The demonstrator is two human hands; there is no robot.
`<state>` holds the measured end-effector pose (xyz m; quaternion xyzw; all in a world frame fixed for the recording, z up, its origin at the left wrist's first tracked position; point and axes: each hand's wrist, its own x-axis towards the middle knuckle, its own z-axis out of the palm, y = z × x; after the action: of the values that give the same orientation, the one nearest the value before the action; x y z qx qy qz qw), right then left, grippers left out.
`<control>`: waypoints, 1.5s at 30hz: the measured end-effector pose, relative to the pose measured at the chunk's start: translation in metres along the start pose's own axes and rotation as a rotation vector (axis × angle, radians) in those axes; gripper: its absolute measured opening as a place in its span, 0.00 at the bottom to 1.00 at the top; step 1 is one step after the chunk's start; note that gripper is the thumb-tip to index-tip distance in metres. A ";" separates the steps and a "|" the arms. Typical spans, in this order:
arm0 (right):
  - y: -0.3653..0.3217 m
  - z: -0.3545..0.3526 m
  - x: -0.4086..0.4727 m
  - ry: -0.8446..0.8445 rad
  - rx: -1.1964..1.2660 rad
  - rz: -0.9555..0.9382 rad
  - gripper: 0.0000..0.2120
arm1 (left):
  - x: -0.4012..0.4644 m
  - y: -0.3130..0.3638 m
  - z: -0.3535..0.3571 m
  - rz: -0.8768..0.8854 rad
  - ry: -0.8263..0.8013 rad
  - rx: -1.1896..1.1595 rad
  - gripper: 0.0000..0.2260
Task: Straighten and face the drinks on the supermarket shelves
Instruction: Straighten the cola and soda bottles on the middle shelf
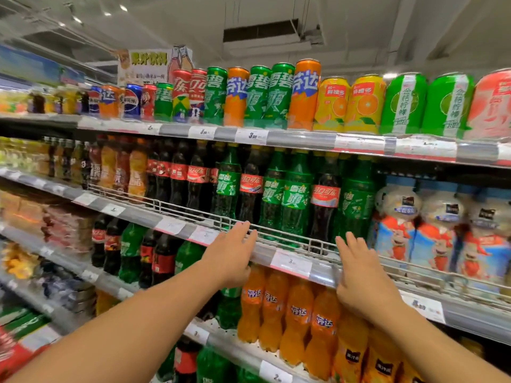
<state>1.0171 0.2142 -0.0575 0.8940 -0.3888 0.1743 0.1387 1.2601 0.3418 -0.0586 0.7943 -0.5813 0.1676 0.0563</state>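
Green and dark cola bottles (296, 200) standing mixed on the middle shelf at 12 o'clock from the hands, behind a wire rail (276, 233). Full plastic, so likely fairly heavy, stiff enough to grip, smooth and somewhat slippery; best taken around the labelled waist or by the neck, then twisted to bring the label forward. Left hand (232, 252) spread, fingers flat and reaching over the rail; right hand (362, 277) spread too, fingers extended toward the shelf edge, holding nothing. Labels in Chinese script: green Sprite-style, red Coca-Cola-style. At 6 o'clock, orange bottles (298, 316) with a blue Fanta-style badge. At 12 o'clock higher up, tall cans (304, 95) in green, orange, red. Price tag (291, 263) showing "3"; the rest blurred.
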 end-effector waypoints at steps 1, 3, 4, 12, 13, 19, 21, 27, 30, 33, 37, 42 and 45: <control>-0.002 0.003 0.002 -0.004 -0.027 0.025 0.37 | 0.006 -0.004 0.005 0.012 0.021 -0.007 0.35; -0.006 0.009 0.006 0.008 -0.092 0.057 0.36 | 0.018 -0.014 0.015 0.036 0.073 -0.015 0.35; -0.007 0.013 0.007 0.015 -0.107 0.070 0.35 | 0.023 -0.019 0.021 0.045 0.097 -0.009 0.35; -0.016 0.017 0.011 -0.025 -0.063 0.202 0.39 | 0.046 -0.040 0.061 0.093 0.285 -0.009 0.39; -0.019 0.017 0.011 -0.018 -0.068 0.212 0.40 | 0.049 -0.042 0.061 0.100 0.304 -0.011 0.41; -0.028 0.016 0.015 0.006 -0.036 0.286 0.43 | 0.056 -0.046 0.047 0.169 0.305 0.006 0.41; -0.030 0.016 0.014 0.022 -0.026 0.303 0.43 | 0.055 -0.046 0.042 0.188 0.315 -0.008 0.41; -0.030 0.020 0.011 0.068 -0.054 0.296 0.42 | 0.058 -0.042 0.034 0.218 0.318 0.027 0.38; -0.026 0.025 0.010 0.110 -0.074 0.280 0.41 | 0.060 -0.043 0.032 0.215 0.293 0.062 0.38; -0.023 0.031 0.009 0.180 -0.050 0.267 0.39 | 0.061 -0.041 0.031 0.191 0.264 0.058 0.37; -0.023 0.036 0.010 0.226 -0.009 0.263 0.40 | 0.058 -0.037 0.026 0.168 0.235 0.055 0.37; -0.022 0.030 0.008 0.185 -0.021 0.271 0.40 | 0.056 -0.038 0.016 0.175 0.196 0.091 0.37; -0.026 0.028 0.007 0.167 0.001 0.278 0.39 | 0.059 -0.039 0.014 0.198 0.195 0.120 0.33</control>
<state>1.0465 0.2161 -0.0824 0.8141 -0.4957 0.2656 0.1446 1.3156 0.2967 -0.0475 0.7150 -0.6375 0.2830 0.0481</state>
